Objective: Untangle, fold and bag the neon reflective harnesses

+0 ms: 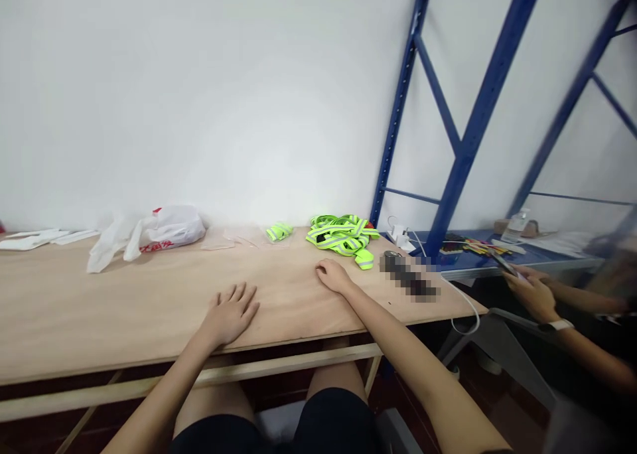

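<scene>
My left hand (231, 313) lies palm down near the front edge of the wooden table (124, 308), its fingers spread and nothing under them that I can see. Loosely curled, my right hand (332, 275) rests on the tabletop, and no object shows in it. Just beyond it is a heap of neon yellow-green reflective straps (341, 235) with silver stripes. A smaller folded reflective strap (279, 231) lies in clear plastic to the left of the heap. To the right of my right hand, a dark object (408, 278) is blurred by pixels.
A white plastic bag (174, 227) with red print lies against the wall, beside flat clear bags (223, 237). White strips (34, 239) are at far left. Blue rack posts (462, 149) rise at right. A white cable (470, 301) hangs off the table. A co-worker's hands (535, 295) hold a phone.
</scene>
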Available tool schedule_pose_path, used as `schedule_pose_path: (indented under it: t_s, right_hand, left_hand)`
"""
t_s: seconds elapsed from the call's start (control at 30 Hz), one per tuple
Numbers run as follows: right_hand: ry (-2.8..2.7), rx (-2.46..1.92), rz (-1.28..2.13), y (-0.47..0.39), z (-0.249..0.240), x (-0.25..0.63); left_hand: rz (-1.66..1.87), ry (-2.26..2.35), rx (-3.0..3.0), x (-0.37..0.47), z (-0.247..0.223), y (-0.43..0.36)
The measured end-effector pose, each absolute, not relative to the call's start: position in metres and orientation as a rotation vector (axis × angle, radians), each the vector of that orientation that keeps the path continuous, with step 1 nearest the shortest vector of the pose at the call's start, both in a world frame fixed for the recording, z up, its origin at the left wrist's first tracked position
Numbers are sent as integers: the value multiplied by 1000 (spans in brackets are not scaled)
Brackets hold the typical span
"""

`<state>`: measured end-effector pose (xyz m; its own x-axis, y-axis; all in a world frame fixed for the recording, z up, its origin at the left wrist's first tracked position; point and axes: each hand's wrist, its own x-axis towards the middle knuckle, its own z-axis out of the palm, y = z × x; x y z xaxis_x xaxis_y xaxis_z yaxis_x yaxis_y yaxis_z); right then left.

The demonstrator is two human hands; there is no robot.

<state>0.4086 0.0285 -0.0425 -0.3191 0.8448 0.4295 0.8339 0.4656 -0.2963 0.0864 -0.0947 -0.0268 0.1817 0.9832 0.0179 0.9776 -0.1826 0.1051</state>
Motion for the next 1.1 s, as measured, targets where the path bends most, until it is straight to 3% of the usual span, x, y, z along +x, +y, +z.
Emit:
schedule_pose_path:
  t_s: [0.37, 1.1]
  right_hand:
    - [-2081, -1556, 0, 36, -42, 410]
    - [-1617, -1985, -23, 47, -37, 438]
  left_hand:
    - [-7, 1813, 2385, 97, -24, -34]
    - [292, 1764, 2461, 115, -32, 14]
